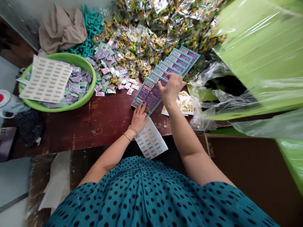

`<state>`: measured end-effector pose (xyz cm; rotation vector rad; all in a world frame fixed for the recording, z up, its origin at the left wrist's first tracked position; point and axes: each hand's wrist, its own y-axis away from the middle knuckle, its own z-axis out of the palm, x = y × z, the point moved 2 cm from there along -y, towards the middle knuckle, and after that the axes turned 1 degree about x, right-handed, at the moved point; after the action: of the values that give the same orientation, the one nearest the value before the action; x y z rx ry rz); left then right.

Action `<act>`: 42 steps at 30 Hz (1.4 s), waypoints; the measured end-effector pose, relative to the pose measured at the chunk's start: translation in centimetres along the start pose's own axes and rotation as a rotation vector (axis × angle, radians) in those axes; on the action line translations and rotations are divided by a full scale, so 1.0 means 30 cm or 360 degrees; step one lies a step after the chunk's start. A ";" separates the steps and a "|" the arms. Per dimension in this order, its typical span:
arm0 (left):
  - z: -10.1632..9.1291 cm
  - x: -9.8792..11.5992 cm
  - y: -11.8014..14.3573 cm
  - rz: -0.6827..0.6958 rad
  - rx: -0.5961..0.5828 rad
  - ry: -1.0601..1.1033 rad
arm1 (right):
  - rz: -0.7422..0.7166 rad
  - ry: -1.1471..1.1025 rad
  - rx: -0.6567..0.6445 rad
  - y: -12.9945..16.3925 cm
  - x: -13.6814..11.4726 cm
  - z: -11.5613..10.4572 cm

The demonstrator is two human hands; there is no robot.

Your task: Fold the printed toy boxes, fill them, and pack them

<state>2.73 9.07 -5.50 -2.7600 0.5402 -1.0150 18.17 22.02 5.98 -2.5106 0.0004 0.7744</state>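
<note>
polka-dot shirt (146, 199) fills six o'clock; beyond, overlapping cards (161, 71) run toward two o'clock on the table (111, 121). left hand (139, 117), fingers spread, rests on their near end; right hand (171, 86) half-curls over their four o'clock edge, grip unclear.

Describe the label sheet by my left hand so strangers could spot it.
On the red table, find the left hand resting on the fanned purple cards. The pale label sheet extends from that hand toward the dotted shirt. Unlike the printed sheet on the green basin, it juts past the table's near edge.
</note>
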 end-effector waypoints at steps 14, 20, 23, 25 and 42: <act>-0.249 0.063 0.131 -0.0413 0.0372 0.0916 | -0.0423 -0.0628 -0.0640 0.359 -0.023 -0.245; -0.379 -0.008 0.241 -0.0798 0.0797 0.1242 | 0.0484 -0.1182 -0.0931 0.662 0.185 -0.246; -0.355 -0.031 0.268 -0.0840 0.0801 0.1324 | 0.0621 -0.1400 -0.0647 0.700 0.201 -0.244; -0.340 -0.025 0.286 -0.0846 0.0780 0.1318 | 0.0576 -0.1421 -0.0553 0.708 0.181 -0.254; -0.450 0.048 0.380 -0.0797 0.0215 0.1003 | 0.0314 -0.1296 -0.0578 0.694 0.163 -0.332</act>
<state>-8.24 -2.24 2.62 -2.4623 -0.1823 -1.9672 24.47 -0.09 0.66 -2.3358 -0.1896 1.9726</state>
